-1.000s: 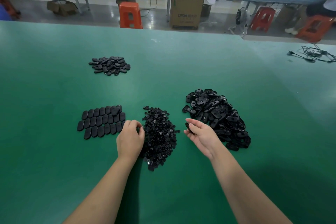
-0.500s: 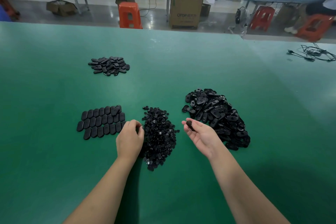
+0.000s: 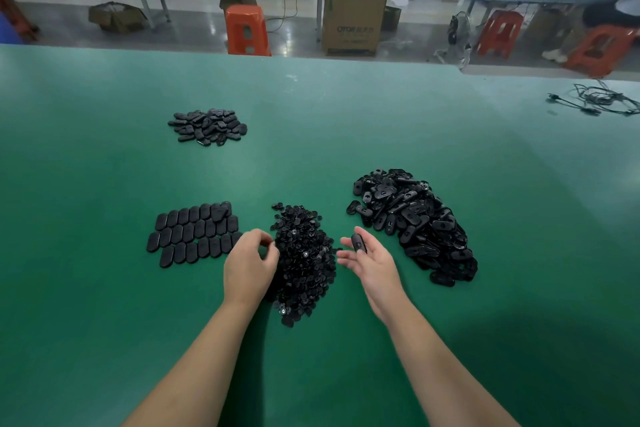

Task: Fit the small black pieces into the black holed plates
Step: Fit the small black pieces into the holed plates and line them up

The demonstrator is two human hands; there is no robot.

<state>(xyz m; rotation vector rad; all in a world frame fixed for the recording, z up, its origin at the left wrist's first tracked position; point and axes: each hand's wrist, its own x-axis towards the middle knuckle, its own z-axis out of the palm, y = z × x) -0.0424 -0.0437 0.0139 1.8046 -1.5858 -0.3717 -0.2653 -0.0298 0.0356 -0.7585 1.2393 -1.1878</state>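
Low in the middle of the frame, the right hand [image 3: 372, 262] lies palm-up with one flat, oval black plastic plate [image 3: 358, 243] pinched between thumb and fingertips, lifted clear of the green bench [image 3: 104, 305]. Just left of it the left hand [image 3: 247, 265] is curled knuckles-up at the edge of the heap of small black plastic pieces [image 3: 304, 260]; its fingertips meet as if pinching one, but whether a piece is actually between them cannot be told.

By the look of it, the step in hand is the pick-up for one assembly: a plate is in the right hand, a small piece being taken by the left. The next move calls for bringing both hands together, turning the plate so its hole faces the piece, and pressing the piece in squarely.

Outward to the right sits the large loose pile of holed black plates [image 3: 415, 222], the supply. Left of the left hand lie neat rows of smooth black ovals [image 3: 194, 236], probably finished ones, and a smaller loose heap of similar ovals [image 3: 207, 126] sits in the upper left.
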